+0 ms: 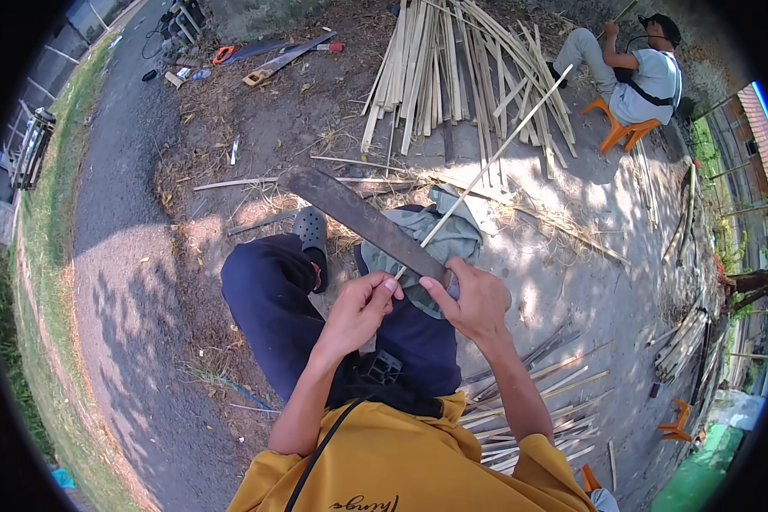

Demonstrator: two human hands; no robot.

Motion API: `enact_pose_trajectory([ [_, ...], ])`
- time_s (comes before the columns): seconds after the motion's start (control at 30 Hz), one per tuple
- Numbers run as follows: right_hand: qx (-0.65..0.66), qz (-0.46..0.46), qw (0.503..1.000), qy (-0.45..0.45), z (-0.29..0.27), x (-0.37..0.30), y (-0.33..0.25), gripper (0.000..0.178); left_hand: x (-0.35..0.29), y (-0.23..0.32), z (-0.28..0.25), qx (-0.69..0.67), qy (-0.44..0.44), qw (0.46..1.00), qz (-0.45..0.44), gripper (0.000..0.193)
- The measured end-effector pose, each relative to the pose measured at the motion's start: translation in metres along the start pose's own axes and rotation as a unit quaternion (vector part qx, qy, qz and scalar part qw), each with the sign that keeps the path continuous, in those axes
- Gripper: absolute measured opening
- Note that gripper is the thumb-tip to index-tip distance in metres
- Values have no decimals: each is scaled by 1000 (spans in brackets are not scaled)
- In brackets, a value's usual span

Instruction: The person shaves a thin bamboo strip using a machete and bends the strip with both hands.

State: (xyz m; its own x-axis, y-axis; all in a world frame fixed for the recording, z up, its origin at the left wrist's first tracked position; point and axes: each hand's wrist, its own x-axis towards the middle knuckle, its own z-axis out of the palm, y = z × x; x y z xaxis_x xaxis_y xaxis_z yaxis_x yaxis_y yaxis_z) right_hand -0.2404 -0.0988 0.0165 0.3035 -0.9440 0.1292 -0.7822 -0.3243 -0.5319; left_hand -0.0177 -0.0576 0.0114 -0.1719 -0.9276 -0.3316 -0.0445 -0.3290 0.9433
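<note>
My right hand point(474, 300) is closed round the handle of a machete point(358, 213), its thumb against the base of the blade. The dark, broad blade points up and to the left, above my lap. Between the thumb and fingers of my left hand point(358, 314) is the near end of a long, thin bamboo strip point(503, 147). From there the strip slants away up and right, crossing the machete's blade near the handle; whether the two touch I cannot tell. A camouflage cloth point(463, 235) lies over my right leg, below the blade and strip.
A large pile of split bamboo strips point(427, 72) lies ahead. Handsaws point(288, 60) rest at the far left. Another person point(648, 81) sits on an orange stool point(614, 128) at the far right. More strips point(538, 418) lie beside me on the right.
</note>
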Motion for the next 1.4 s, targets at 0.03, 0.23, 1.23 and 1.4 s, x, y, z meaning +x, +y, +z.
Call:
enact_pose_trajectory([
  [0.03, 1, 1, 1000, 0, 6, -1, 3, 58, 0, -7, 1, 0, -1, 1000, -1, 31],
  [0.23, -46, -13, 999, -18, 28, -4, 10, 64, 1, -36, 5, 13, 41, 999, 19, 30],
  [1.23, -63, -31, 997, -32, 30, -1, 12, 68, -11, -36, 16, 90, 122, 988, 37, 25],
  [1.4, -62, -25, 998, -10, 30, 1, 11, 67, -42, -41, 5, 117, 119, 985, 33, 23],
])
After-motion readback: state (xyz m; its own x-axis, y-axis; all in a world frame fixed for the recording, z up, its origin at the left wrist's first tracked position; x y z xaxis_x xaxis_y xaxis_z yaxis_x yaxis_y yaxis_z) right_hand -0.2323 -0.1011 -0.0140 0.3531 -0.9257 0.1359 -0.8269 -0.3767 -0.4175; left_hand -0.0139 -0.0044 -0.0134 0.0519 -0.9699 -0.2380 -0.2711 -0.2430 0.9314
